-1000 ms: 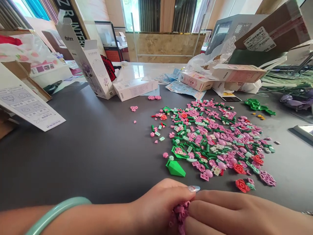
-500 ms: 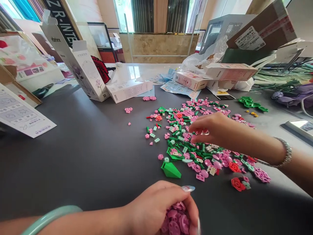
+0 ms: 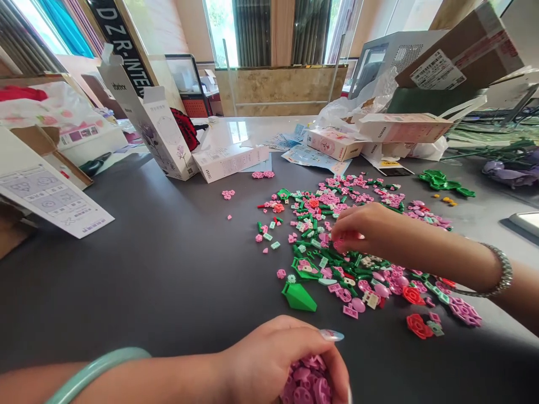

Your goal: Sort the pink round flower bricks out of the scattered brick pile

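Observation:
My left hand (image 3: 290, 353) is cupped around a heap of pink pieces (image 3: 307, 381) at the bottom centre, its thumb and fingers curled about them. Over the spread of small bricks, my right hand (image 3: 357, 230) reaches in from the right with its fingertips pinched together at a pink piece. Pink, green, red and pale green bricks lie loose around and below it. A large green wedge piece (image 3: 300, 296) lies at the near left edge of the pile. Red rose pieces (image 3: 419, 325) lie at its near right.
A tall white box (image 3: 168, 134) leans at the back left beside a flat white box (image 3: 231, 161). Pink boxes (image 3: 332, 143), paper sheets and a brown carton (image 3: 458, 50) are at the back right. Printed card (image 3: 50, 191) stands at the left; a phone-like device (image 3: 526, 223) lies far right.
The view has shifted slightly, moving the scene right and down. My right hand's fingers have closed together among the bricks. My left hand still holds the pink pieces.

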### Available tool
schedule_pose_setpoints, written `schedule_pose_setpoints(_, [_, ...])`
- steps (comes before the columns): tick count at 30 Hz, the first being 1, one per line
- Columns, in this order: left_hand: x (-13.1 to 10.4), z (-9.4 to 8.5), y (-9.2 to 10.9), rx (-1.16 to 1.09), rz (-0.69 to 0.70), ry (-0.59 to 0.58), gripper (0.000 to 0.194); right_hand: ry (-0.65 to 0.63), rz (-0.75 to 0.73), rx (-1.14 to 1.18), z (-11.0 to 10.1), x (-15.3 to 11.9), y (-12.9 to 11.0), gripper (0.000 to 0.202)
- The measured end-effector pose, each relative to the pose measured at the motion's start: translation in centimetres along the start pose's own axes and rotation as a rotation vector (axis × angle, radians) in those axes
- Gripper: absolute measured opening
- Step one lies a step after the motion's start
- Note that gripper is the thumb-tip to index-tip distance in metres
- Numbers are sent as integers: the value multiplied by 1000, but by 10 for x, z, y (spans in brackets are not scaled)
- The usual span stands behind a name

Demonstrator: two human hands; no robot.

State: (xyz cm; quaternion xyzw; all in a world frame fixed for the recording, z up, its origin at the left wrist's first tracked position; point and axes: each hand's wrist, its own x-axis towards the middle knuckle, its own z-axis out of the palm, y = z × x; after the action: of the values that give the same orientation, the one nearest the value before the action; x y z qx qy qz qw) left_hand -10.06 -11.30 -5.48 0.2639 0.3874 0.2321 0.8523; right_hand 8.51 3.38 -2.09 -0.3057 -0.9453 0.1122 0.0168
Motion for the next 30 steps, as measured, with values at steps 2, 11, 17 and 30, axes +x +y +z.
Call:
schedule_pose_setpoints(2, [1,1,3,29,-64,15,36,-6,11,22,1,0,-1,19])
schedule_pose_setpoints(11, [-6,-1,3,50,48,-40,30,-31,66,94,-3,-1,-6,18])
schedule_pose_setpoints(17, [-5,-2,-1,52,36,-48,33,44,87,127,-6,0,1,17])
schedule_pose_setpoints(30, [2,-4,-10,-242,10,-53,33,25,-320,396,0,-46,-90,14])
